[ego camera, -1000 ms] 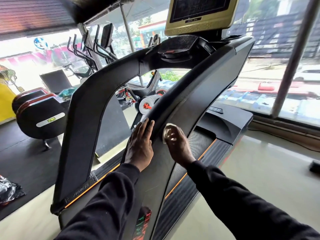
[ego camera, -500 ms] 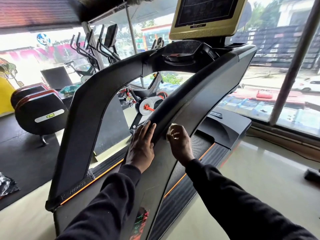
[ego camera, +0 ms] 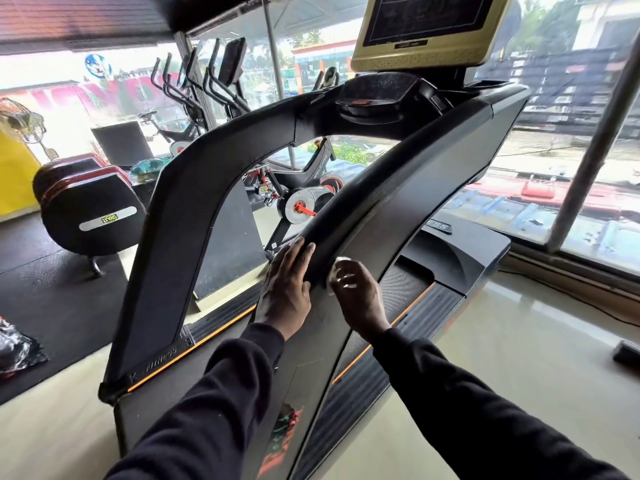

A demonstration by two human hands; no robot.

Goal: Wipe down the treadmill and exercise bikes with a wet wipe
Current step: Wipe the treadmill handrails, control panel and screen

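A big black treadmill (ego camera: 194, 216) with orange trim fills the view, its gold-framed screen (ego camera: 426, 32) at the top. My left hand (ego camera: 287, 289) rests flat, fingers straight, on the lower end of the near padded handrail (ego camera: 363, 202). Just to its right, my right hand (ego camera: 356, 296) grips a small white wet wipe (ego camera: 337, 266) against the side panel under that rail. Most of the wipe is hidden by my fingers. A black and red exercise bike (ego camera: 304, 192) shows through the treadmill frame.
More black exercise machines (ego camera: 204, 81) stand at the back left by the windows. A black rounded machine (ego camera: 90, 209) sits on dark rubber matting at left. Pale floor (ego camera: 519, 341) lies to the right, with a window frame post (ego camera: 595, 133) and a small dark object (ego camera: 627, 355).
My right hand with the wipe has moved slightly up the panel toward the rail's edge. My left hand has stayed on the rail. The view has shifted a little.
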